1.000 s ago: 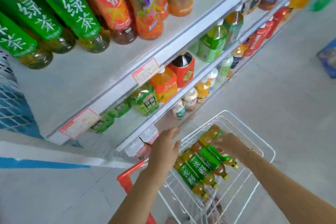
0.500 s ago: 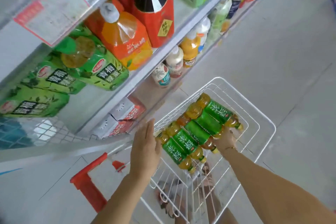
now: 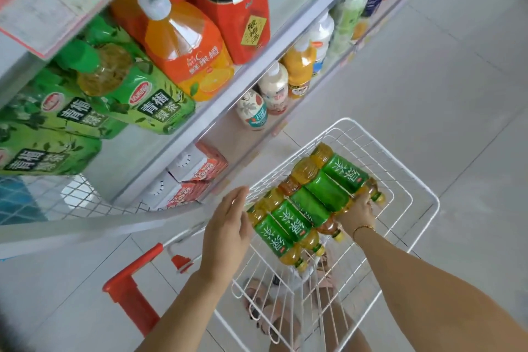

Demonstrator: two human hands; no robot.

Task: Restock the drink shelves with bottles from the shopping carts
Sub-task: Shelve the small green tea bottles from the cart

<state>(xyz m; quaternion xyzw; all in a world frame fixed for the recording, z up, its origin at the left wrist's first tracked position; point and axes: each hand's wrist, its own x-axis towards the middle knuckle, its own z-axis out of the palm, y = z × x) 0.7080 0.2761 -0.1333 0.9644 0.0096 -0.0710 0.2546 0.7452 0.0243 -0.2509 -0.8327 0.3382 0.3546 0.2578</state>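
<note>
The drink shelves (image 3: 251,86) filled the upper left, up and away from both sets of fingers, stocked with big green-tea jugs (image 3: 137,94), an orange juice jug (image 3: 185,48) and a red jug (image 3: 240,8), with smaller white and orange bottles (image 3: 285,86) on the tier below and red-and-white cartons (image 3: 197,171) on the lowest level. Under the hands stood the white wire shopping cart (image 3: 400,180) with its red handle (image 3: 128,280) to the left of the left wrist. Held between the two hands, above the cart's basket, was a row of green-labelled tea bottles (image 3: 308,206), lying side by side with their caps pointing toward the person's right. The left hand (image 3: 225,234) was spread flat, its fingers (image 3: 237,203) extended and pressed against the bottle bases at the near-left end of the row. The right hand (image 3: 357,211) was at the cap side, its fingers curled around the bottle necks, though how many bottles they clasped could not be told. A thin bracelet (image 3: 363,228) circled the right wrist. Through the basket wires below, sandalled feet (image 3: 268,311) showed on the pale tiled floor (image 3: 443,71).
</note>
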